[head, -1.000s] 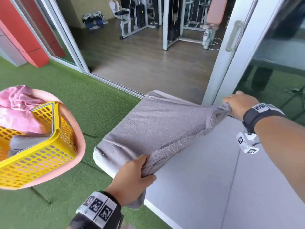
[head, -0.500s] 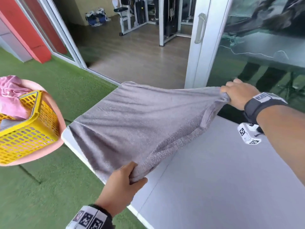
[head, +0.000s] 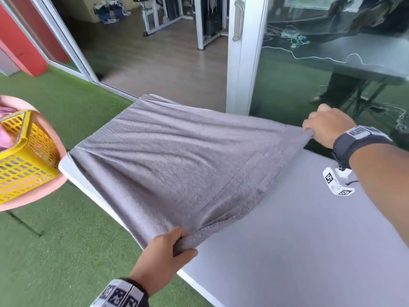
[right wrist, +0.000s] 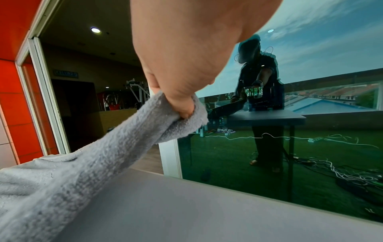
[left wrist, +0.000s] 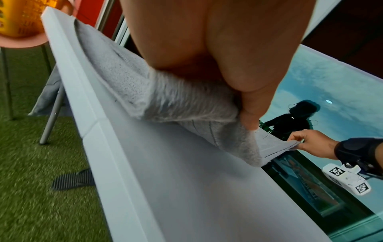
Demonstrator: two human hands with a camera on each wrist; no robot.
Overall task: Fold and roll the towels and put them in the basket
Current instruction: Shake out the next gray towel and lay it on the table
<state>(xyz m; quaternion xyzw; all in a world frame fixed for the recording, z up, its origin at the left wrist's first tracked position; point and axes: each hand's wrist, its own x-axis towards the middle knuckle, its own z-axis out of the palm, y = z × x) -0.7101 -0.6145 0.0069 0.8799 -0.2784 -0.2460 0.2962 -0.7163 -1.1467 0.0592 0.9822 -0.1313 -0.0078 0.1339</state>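
A grey towel point(head: 177, 165) is stretched out over the left end of a pale grey tabletop point(head: 298, 240), its far edge lying along the tabletop's far-left corner while the near part is lifted off the surface, taut between two corners. The left hand point(head: 159, 258) pinches the near corner, thumb on top and fingers curled under the bunched cloth — the left wrist view shows the same grip from below, the fabric gathered against the palm. The right hand point(head: 327, 127) grips the opposite corner at the tabletop's far edge, its fingers closed round a twisted wad of terry, as the right wrist view shows close up. Creases run diagonally across the towel from one hand to the other, and a stitched band crosses it near the right side.

Left of the tabletop and just beside its corner stands a yellow perforated basket point(head: 24, 165) on a round pink stool point(head: 55, 191); pink cloth point(head: 4, 138) shows inside the basket at the frame edge. Green artificial turf point(head: 55, 251) covers the ground. Beyond the tabletop are a white-framed sliding door point(head: 243, 52) and a dark glass pane point(head: 332, 63) that reflects a person standing at a table.
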